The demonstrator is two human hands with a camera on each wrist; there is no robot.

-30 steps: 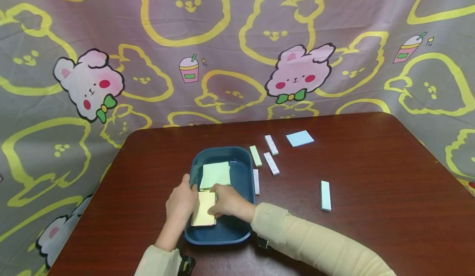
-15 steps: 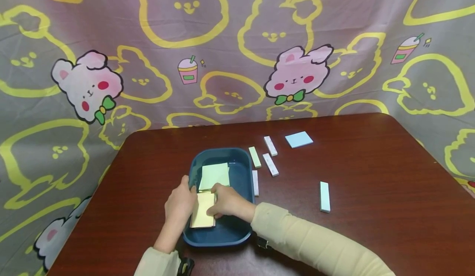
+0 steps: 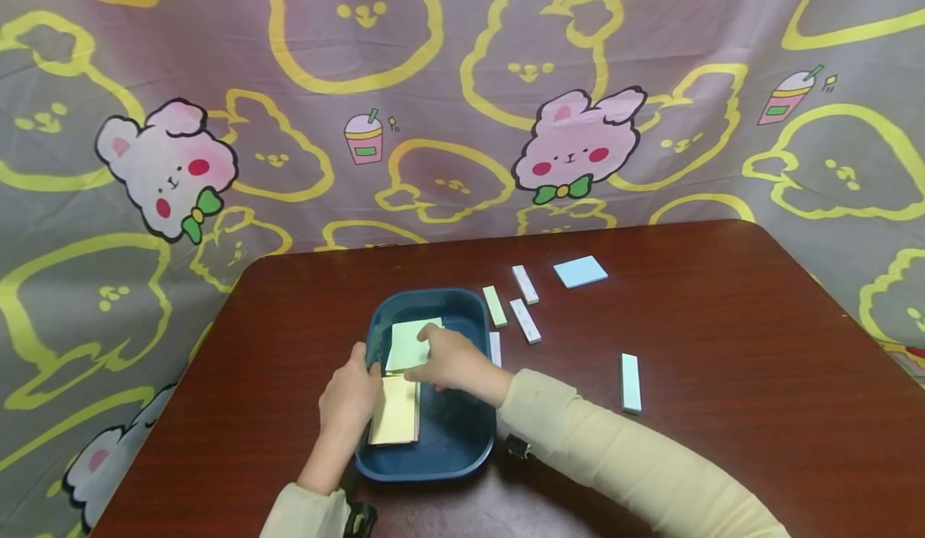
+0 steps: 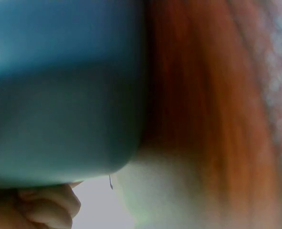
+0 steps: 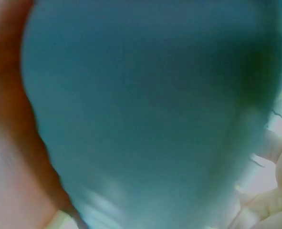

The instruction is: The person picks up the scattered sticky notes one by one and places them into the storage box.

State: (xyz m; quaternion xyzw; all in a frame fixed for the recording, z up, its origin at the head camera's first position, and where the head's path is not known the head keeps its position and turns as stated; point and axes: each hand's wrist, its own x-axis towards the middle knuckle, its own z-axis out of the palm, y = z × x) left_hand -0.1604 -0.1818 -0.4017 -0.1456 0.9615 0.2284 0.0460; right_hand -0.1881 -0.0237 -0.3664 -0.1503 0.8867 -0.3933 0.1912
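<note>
My left hand (image 3: 348, 397) grips the left rim of a dark blue plastic tray (image 3: 426, 474). Curled fingers (image 4: 50, 207) show beneath the blurred tray in the left wrist view. Inside the tray, a pad of yellow sticky notes (image 3: 393, 417) lies at the near left, with a pink-brown edge showing under it. Pale green sticky notes (image 3: 407, 341) lie behind it, partly covered by my right hand (image 3: 457, 360). That hand hovers over the tray with thumb and fingers spread, nothing seen between them. The right wrist view shows blurred tray wall (image 5: 141, 119) and part of a hand (image 5: 269, 210).
Right of the tray lie narrow note strips: a yellow-green one (image 3: 495, 307), several whitish ones (image 3: 525, 321) and a mint one (image 3: 630, 383) farther right. A light blue pad (image 3: 580, 271) rests near the back of the brown table (image 3: 723, 321). A patterned cloth (image 3: 448, 64) hangs behind.
My right hand has let go of the yellow sticky notes and moved up and slightly right, over the green ones. My left hand stays on the tray's rim.
</note>
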